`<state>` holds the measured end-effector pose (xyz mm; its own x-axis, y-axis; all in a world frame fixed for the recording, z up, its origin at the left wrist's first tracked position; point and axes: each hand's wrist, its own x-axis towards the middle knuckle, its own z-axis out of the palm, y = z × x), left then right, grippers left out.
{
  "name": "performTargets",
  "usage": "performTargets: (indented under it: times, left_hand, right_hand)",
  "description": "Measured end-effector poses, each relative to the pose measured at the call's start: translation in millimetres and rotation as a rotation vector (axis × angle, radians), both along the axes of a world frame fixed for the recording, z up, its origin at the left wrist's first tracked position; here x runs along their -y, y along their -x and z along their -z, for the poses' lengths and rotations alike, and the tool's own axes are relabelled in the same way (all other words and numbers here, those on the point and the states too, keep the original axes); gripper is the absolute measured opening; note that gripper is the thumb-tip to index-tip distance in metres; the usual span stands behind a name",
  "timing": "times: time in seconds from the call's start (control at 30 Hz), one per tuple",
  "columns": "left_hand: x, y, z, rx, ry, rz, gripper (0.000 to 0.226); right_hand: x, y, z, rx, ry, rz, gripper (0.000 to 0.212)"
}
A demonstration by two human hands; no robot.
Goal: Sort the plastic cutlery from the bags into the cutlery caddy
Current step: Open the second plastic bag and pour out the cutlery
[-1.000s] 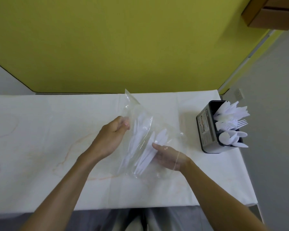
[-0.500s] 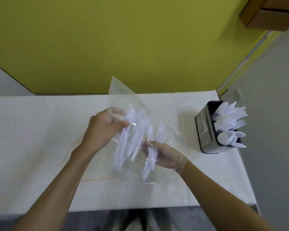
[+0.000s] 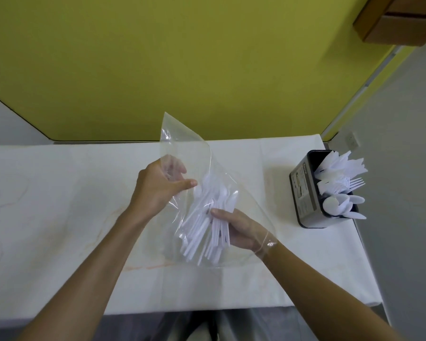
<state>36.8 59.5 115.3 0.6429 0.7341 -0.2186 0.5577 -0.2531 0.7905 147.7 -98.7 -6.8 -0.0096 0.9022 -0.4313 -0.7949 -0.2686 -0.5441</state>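
Left hand: the left hand (image 3: 160,188) pinches the upper edge of the clear plastic bag (image 3: 197,153), thumb extended, above the white table (image 3: 59,205).
Right hand: the right hand (image 3: 239,230), inside the bag, grasps a bundle of white plastic cutlery (image 3: 207,222).
Caddy: the black cutlery caddy (image 3: 308,190) stands at the table's right, well apart.

A clear bag (image 3: 197,153) is held above the white counter (image 3: 59,205). Its upper edge is pinched by the left hand (image 3: 158,188); white cutlery (image 3: 207,222) inside is clasped by the right hand (image 3: 241,230). A filled black caddy (image 3: 305,193) is seen at the counter's right edge.
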Motion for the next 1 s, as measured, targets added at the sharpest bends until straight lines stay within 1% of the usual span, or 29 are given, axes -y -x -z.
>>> performTargets:
  times: [0.03, 0.1, 0.17, 0.27, 0.3, 0.37, 0.4, 0.5, 0.6, 0.67, 0.73, 0.8, 0.87, 0.9, 0.93, 1.0]
  left_hand:
    - [3, -1, 3, -0.025, -0.042, -0.018, 0.029]
    - [7, -2, 10, -0.029, -0.053, -0.019, 0.025]
    - [9, -2, 18, 0.015, 0.026, 0.011, 0.016]
    - [8, 0, 24, 0.119, 0.256, 0.001, 0.005]
    - [7, 0, 25, 0.141, 0.3, -0.017, 0.003]
    - [6, 1, 25, 0.159, 0.316, -0.041, 0.002]
    - [6, 1, 25, 0.156, 0.3, -0.039, 0.002]
    - [7, 1, 26, 0.078, 0.146, 0.0, 0.012]
    - [2, 4, 31, 0.005, 0.008, 0.0, 0.016]
    - [-7, 9, 35, -0.019, 0.0, -0.031, 0.02]
    - [-19, 18, 40, -0.057, 0.004, -0.073, 0.023]
    - [-36, 30, 46, -0.103, 0.003, -0.117, 0.026]
    - [-55, 42, 55, -0.121, 0.005, -0.161, 0.032]
    - [-62, 46, 60, -0.135, -0.001, -0.188, 0.039]
    - [-67, 48, 66, -0.178, -0.033, -0.218, 0.05]
    - [-67, 50, 81, -0.353, -0.24, -0.303, 0.085]
  right_hand:
    - [-2, 1, -3, -0.011, -0.015, -0.008, 0.052]
    - [-5, 2, -8, 0.004, -0.047, -0.022, 0.051]
    - [-8, 4, -12, 0.042, -0.069, -0.023, 0.052]
    - [-11, 8, -13, 0.05, -0.1, 0.033, 0.056]
    - [-13, 10, -13, 0.034, -0.098, 0.061, 0.057]
    - [-16, 15, -12, -0.004, -0.082, 0.097, 0.059]
    - [-17, 18, -11, -0.011, -0.077, 0.105, 0.056]
    - [-23, 26, -9, 0.001, -0.024, 0.138, 0.043]
    - [-25, 27, -6, 0.09, 0.097, 0.185, 0.042]
    - [-22, 24, 1, 0.151, 0.221, 0.203, 0.037]
    - [-13, 18, 7, 0.209, 0.31, 0.173, 0.037]
    - [-2, 8, 13, 0.268, 0.378, 0.087, 0.03]
    - [9, -3, 16, 0.379, 0.47, -0.023, 0.019]
    - [14, -9, 17, 0.456, 0.525, -0.066, 0.015]
    - [18, -14, 19, 0.526, 0.566, -0.092, 0.013]
    - [21, -18, 21, 0.606, 0.591, -0.107, 0.009]
